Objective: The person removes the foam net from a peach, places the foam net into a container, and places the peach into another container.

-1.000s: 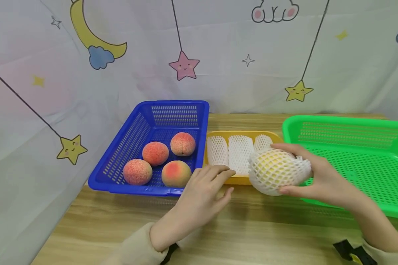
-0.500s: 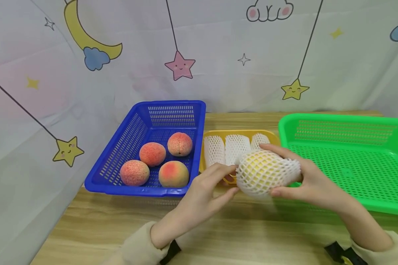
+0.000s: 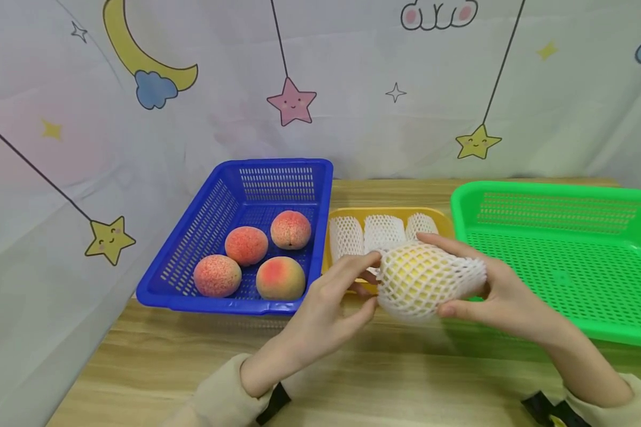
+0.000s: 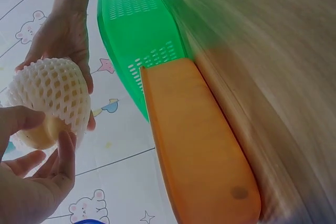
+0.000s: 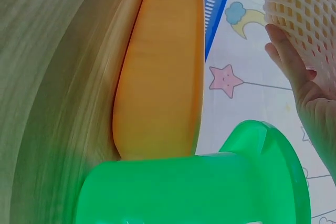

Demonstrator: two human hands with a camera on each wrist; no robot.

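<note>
A yellow fruit (image 4: 39, 136) sits inside a white foam fruit net (image 3: 424, 279), held above the front of the yellow tray in the head view. My right hand (image 3: 504, 296) grips the netted fruit from the right, near the net's narrow, gathered end. At the left end my left hand (image 3: 333, 308) pinches the net's open rim with bent fingers. In the left wrist view, the fruit's bare end shows between the left fingers (image 4: 65, 156). From the right wrist view, the right hand (image 5: 304, 82) supports the net (image 5: 307, 11), whose far end is cut off.
A blue basket (image 3: 200, 305) with several peaches (image 3: 280, 279) stands at the left. Several foam nets (image 3: 347, 234) lie in the yellow tray (image 3: 443, 222) at the middle. To its right is a green basket (image 3: 561, 193). All stand on a wooden table (image 3: 384, 373).
My right hand has brought the netted fruit slightly left. The left hand, apart from it a second ago, has come up to the net's open end and taken hold of the rim.
</note>
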